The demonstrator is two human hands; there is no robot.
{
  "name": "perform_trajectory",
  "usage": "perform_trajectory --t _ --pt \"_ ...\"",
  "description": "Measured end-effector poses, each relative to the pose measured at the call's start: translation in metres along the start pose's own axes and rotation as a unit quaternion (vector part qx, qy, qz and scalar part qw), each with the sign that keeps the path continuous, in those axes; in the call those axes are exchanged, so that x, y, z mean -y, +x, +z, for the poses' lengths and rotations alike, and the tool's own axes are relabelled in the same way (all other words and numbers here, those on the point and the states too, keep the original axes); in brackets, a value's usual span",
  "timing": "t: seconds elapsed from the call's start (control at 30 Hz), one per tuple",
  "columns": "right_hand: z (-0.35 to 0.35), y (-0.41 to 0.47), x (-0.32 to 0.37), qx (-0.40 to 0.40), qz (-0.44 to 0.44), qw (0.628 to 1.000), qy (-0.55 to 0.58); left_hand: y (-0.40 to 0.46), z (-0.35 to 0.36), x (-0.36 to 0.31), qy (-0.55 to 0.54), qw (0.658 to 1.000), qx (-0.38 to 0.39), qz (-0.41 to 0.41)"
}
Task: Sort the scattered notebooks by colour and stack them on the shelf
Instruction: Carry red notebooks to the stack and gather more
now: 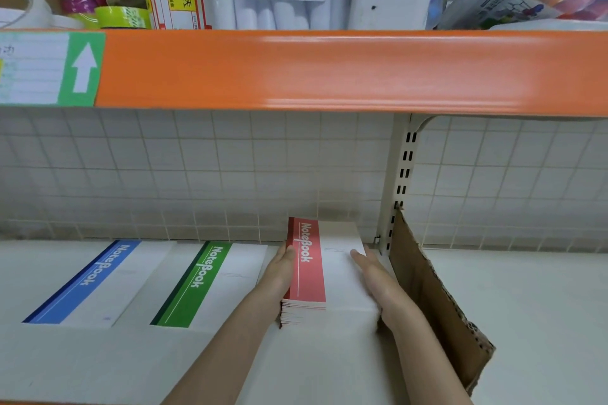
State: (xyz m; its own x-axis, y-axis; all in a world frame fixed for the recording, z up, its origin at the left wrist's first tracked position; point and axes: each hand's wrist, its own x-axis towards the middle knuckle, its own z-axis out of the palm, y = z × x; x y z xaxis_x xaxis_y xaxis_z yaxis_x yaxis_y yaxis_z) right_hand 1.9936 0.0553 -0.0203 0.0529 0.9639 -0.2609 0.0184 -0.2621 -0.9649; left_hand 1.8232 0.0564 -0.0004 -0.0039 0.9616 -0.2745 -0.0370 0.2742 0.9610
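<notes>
I hold the thick stack of red-banded white notebooks (324, 273) between my left hand (281, 268) and right hand (378, 279), fingers extended flat along its sides, near the white shelf's (526, 306) back edge. Judged step: squaring the pile; next, let go.

A leaning cardboard divider (437, 299) blocks the right; the orange shelf edge (329, 72) caps overhead; bare shelf (329, 368) lies open in front.
</notes>
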Motion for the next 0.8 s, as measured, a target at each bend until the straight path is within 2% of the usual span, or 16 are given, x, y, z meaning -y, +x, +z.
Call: perform_trajectory --t 0.13,0.2,0.27,0.4,0.57,0.8 --pt "-0.006 -0.001 -0.01 0.002 0.004 0.994 0.106 -0.009 -0.003 -0.002 -0.079 0.996 0.014 -0.05" --pt "-0.007 -0.009 -0.013 0.011 -0.005 0.985 0.171 -0.009 -0.006 0.003 -0.124 0.991 0.031 -0.043" --pt "-0.005 -0.017 -0.018 0.015 -0.021 0.982 0.186 -0.009 -0.007 0.009 -0.162 0.985 0.049 -0.013" --pt "0.002 -0.022 -0.024 -0.027 -0.071 0.99 0.118 -0.013 -0.005 0.025 -0.183 0.98 0.066 0.046" --pt "0.003 -0.023 -0.025 0.001 -0.076 0.983 0.165 -0.013 -0.005 0.031 -0.142 0.985 0.069 0.071" --pt "0.005 -0.027 -0.021 0.017 -0.074 0.982 0.171 -0.013 -0.009 0.031 -0.156 0.978 0.099 0.097"
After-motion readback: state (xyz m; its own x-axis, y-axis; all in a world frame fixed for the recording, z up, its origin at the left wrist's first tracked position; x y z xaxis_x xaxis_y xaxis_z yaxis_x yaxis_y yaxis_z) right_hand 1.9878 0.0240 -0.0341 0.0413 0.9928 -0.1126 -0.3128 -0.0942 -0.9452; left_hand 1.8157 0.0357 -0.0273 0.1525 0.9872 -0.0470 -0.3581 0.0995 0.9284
